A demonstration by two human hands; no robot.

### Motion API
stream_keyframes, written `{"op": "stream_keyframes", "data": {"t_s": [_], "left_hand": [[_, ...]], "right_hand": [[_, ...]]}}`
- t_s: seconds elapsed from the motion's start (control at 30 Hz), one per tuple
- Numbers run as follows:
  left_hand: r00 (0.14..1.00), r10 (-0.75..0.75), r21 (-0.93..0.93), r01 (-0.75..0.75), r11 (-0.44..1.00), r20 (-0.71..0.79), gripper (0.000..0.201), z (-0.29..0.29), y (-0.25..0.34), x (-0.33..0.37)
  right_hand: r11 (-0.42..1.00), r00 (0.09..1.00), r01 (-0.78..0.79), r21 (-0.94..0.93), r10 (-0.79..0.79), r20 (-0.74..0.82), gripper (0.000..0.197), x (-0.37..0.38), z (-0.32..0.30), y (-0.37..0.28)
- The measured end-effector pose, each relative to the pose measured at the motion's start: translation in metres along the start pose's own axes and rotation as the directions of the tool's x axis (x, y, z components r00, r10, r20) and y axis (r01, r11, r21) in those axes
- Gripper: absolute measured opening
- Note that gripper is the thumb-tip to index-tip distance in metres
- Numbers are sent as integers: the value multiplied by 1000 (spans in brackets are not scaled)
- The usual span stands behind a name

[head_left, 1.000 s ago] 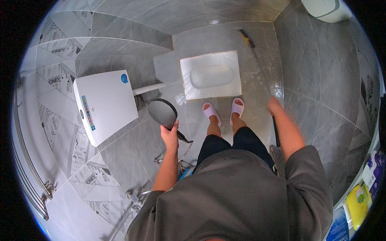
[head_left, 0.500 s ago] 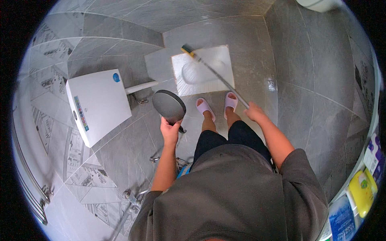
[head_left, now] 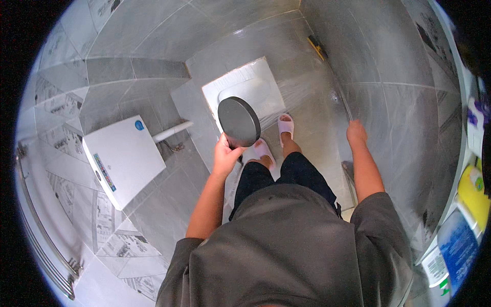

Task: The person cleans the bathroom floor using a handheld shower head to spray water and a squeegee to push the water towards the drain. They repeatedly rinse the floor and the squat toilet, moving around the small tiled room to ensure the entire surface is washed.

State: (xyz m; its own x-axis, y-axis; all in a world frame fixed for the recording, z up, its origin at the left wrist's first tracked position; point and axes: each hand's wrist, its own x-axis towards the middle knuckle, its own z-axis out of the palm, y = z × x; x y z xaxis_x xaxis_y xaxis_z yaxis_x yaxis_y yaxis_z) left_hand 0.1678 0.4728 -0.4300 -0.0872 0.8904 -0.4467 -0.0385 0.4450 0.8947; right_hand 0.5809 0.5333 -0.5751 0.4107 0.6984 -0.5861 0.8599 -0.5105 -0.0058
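Shower head (head_left: 239,122): black, round, nearest item; overlaps, from above, the near edge of the squat toilet (head_left: 251,84); spray face hidden. Best angled low and outward, away from the feet.
Left hand (head_left: 225,156): near side of the toilet, toward its left; fingers and thumb closed round the shower head's neck — no slack seen. A firm, slightly turned wrist should suffice to steer the jet.
Right hand (head_left: 357,132): near side of the toilet, well to its right; fist closed on the brush handle (head_left: 341,92), individual fingers unclear. Grip should be firm but loose-elbowed, for long even strokes.
White cistern (head_left: 125,161): left of the toilet, apart from both hands; brush swings are best held short of it.
Pink slippers (head_left: 286,124): near side of the toilet, one just beside its near right corner; wet floor likely slick, so feet best planted.
Water spray (head_left: 302,92): fine streaks, right of the toilet; best aimed just ahead of the bristles.
Brush head (head_left: 317,48): yellow and dark, beyond the toilet's right side, along the wall foot — contact cannot be told; best pressed flat into the corner line.
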Motion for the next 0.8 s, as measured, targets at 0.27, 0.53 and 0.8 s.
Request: {"op": "stream_keyframes", "data": {"t_s": [0.27,0.53,0.8], "left_hand": [[996,84,-26,-84,996,-6,35,6,6,-8],[975,188,91,-177,980,-122,31,-24,-15,-58],[972,218,194,-197,961,-91,31,-63,-25,-118]], "right_hand": [[987,971,-160,-5,158,179,37,-62,63,77],[948,840,301,-98,-216,498,32,-163,94,43],[968,911,122,221,-198,362,36,-255,132,22]]}}
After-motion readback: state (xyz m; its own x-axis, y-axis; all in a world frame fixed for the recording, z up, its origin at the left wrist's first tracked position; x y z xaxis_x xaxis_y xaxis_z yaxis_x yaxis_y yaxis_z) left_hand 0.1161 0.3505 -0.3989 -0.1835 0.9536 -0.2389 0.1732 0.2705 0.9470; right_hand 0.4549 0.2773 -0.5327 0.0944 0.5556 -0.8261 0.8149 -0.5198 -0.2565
